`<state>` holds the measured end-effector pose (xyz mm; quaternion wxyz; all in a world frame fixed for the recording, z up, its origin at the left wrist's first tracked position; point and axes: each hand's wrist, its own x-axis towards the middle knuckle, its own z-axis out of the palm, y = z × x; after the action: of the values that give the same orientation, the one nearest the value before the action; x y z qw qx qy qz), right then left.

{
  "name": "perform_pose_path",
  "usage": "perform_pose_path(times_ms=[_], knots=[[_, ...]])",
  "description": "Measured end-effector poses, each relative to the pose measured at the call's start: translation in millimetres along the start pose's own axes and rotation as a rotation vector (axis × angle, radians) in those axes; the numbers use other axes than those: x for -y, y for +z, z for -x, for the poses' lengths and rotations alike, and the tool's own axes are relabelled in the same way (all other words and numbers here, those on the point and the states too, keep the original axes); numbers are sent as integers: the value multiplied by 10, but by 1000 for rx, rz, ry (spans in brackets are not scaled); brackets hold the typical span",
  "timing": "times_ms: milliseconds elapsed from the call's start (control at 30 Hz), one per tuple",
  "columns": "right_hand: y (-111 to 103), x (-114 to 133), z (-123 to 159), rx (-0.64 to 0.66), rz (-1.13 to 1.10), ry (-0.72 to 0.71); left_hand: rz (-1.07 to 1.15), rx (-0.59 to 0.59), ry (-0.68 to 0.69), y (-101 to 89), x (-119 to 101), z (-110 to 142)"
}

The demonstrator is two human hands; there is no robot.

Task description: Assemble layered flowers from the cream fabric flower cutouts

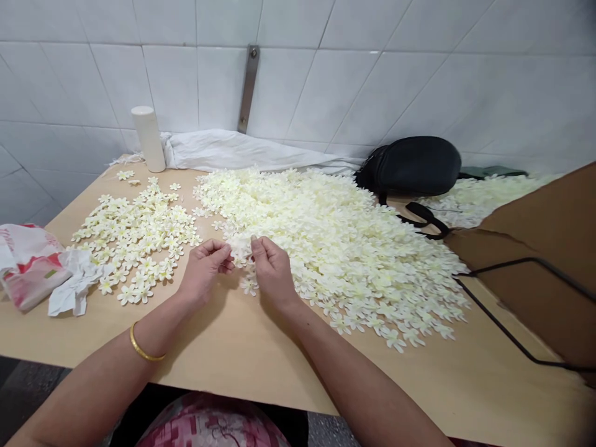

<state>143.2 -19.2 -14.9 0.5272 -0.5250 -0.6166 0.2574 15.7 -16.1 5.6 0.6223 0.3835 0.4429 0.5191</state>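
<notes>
Between my two hands, at the near left edge of a large heap of pale cream flowers (pixel 321 230), is a small white flower (pixel 240 247). My left hand (pixel 205 264) is closed, its thumb and forefinger pinching the flower's left side. My right hand (pixel 273 273) is also in a pinch, thumb up, at the flower's right side. That flower partly blends into the heap behind it, so its outline is hard to make out. To the left lies a smaller, looser pile of flowers (pixel 139 236) with yellower centres.
A white bottle (pixel 149 139) stands at the back left, beside a white cloth (pixel 242 149) along the wall. A black bag (pixel 416 166) rests behind the heap. Cardboard (pixel 535 248) and a black metal frame (pixel 516 338) are on the right, a crumpled plastic bag (pixel 30 267) on the left.
</notes>
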Motion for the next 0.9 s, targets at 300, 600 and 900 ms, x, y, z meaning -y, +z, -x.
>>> perform_pose_path(times_ms=[300,600,900], knots=[[248,-56,144,282,698,-621,-288,-53,184,126,-476,-196],[229,0,138,374,716,-608,-654,30,226,713,-284,-910],[159,-37,37,212,501,-355,-735,-72,321,523,-443,-803]])
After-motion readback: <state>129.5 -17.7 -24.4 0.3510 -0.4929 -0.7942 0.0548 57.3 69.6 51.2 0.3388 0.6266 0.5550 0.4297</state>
